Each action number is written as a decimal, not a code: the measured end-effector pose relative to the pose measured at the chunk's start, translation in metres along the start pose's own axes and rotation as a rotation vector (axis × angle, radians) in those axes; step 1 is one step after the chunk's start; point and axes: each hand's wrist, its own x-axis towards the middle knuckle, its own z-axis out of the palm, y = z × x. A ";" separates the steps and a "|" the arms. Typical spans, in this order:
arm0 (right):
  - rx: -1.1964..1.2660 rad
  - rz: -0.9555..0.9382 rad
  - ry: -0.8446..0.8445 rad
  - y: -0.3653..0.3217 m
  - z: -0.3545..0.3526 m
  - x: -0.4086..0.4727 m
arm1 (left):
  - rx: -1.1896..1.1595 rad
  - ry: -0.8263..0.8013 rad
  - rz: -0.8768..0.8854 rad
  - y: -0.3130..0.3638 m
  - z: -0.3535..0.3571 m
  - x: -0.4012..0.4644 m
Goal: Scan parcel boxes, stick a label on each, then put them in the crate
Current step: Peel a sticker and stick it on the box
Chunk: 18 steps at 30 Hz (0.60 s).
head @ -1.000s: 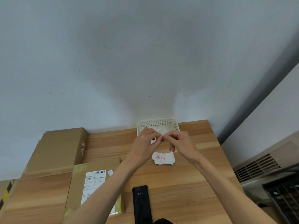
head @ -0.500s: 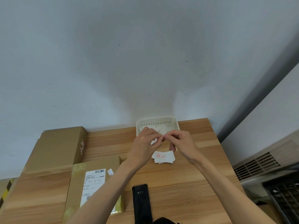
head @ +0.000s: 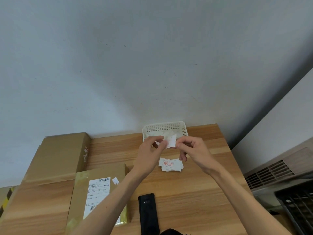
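A: What sits nearest, at the bottom of the frame?
B: A black scanner [head: 148, 213] lies flat on the wooden bench [head: 194, 192], bottom centre. Just left of it is a parcel box [head: 100, 192] with a white shipping label [head: 97, 194] on top, partly under the left forearm.

A: And past that?
B: In the middle of the frame a small stack of labels [head: 171, 165] with red print rests on the bench, below the two hands. A larger box [head: 57, 156] lies at the left, behind the parcel box.

A: The hands?
B: Both are raised over the bench, centre frame. The left hand [head: 149, 153] and the right hand [head: 194, 151] each pinch one edge of a single white label [head: 171, 142] between thumb and fingertips, the other fingers curled.

A: Farther back?
B: A white perforated basket [head: 165, 128] stands at the bench's far edge against the grey wall, with pale paper scraps inside. At the lower right corner is a dark crate [head: 298, 206], off the bench.
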 end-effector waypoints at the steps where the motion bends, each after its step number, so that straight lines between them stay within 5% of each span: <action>1: -0.003 0.000 -0.004 0.000 -0.001 -0.001 | -0.072 -0.015 -0.086 -0.001 0.000 0.000; 8: -0.006 0.020 0.014 0.005 -0.010 -0.002 | -0.480 0.051 -0.422 -0.005 -0.002 0.005; 18: 0.026 0.084 0.074 0.020 -0.022 -0.008 | -0.581 0.030 -0.337 -0.011 -0.014 0.003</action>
